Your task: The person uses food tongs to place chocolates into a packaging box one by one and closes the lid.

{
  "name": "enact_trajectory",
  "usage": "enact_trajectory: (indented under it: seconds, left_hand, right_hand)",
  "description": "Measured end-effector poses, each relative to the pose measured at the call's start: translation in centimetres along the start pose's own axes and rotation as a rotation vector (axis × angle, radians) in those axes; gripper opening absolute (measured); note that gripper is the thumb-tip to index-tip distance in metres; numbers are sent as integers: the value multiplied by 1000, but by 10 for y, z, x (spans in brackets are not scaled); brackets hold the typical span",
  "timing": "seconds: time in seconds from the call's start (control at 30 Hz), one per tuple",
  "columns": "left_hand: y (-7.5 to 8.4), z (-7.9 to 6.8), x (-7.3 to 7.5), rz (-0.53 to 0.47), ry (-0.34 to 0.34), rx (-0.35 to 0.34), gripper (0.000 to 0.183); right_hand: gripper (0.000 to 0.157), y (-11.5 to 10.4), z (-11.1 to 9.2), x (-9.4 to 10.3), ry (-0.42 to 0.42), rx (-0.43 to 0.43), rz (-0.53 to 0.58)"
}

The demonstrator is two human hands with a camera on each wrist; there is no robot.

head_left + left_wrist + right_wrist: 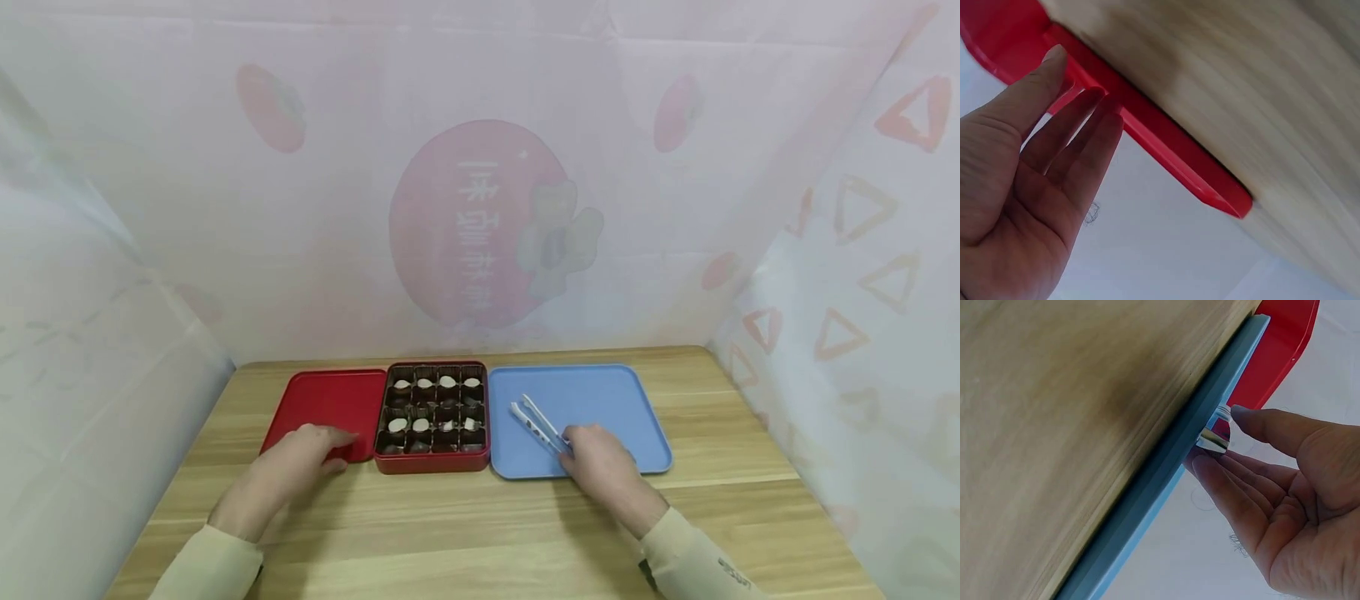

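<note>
My left hand point(296, 462) lies over the near right corner of a flat red lid point(330, 400). In the left wrist view its fingers are loosely extended at the lid's raised edge point(1172, 150), with nothing between thumb and fingers. At the blue tray point(592, 396), my right hand point(603, 467) pinches the near end of white-tipped tongs point(534, 423) between thumb and fingers. The tips of the tongs stand apart and point to the far left over the tray. The right wrist view shows shiny metal of the tongs point(1213, 440) between the fingertips.
Between lid and tray stands a red box point(431, 464) with a dark divided insert, holding several white and dark pieces that look like chocolates. All rest on a wooden table point(450, 533). Printed cloth walls point(337, 208) enclose the back and sides.
</note>
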State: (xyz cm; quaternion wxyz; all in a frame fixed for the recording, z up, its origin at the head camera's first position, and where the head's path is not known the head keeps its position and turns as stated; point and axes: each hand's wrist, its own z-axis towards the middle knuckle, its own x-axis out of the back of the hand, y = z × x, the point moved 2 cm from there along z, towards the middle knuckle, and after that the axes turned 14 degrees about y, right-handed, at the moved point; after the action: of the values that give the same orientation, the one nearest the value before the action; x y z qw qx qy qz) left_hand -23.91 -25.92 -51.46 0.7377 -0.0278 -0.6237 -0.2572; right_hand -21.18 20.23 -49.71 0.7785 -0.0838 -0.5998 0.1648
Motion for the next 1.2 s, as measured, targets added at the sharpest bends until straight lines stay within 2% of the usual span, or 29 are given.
enact_trajectory:
  seconds: [0.07,0.2,0.37,0.5,0.6,0.83,0.97,1.07,1.2]
  left_hand:
    - [0,-3,-2,28,-9,-19,41]
    - [2,-2,-4,114,20,-72,23]
    - [9,4,-3,213,16,-72,18]
    - [8,3,3,208,21,-66,20]
    - [1,1,13,167,44,-59,19]
    - [-12,1,53,113,184,-108,16]
    - [-15,3,74,71,308,-102,15]
    - [-15,5,85,26,415,-81,15]
    - [-12,6,96,-54,517,-2,18]
  right_hand:
    - [16,0,0,1,4,-4,13]
    - [15,2,-1,1,3,-18,29]
    - [18,3,1,2,14,-12,27]
    - [20,2,3,4,28,0,19]
    - [23,1,5,6,48,14,15]
    - [33,-6,11,13,94,44,14]
    - [37,-12,14,15,132,60,32]
    - [38,-18,17,15,163,74,53]
    - [40,-26,22,14,199,91,81]
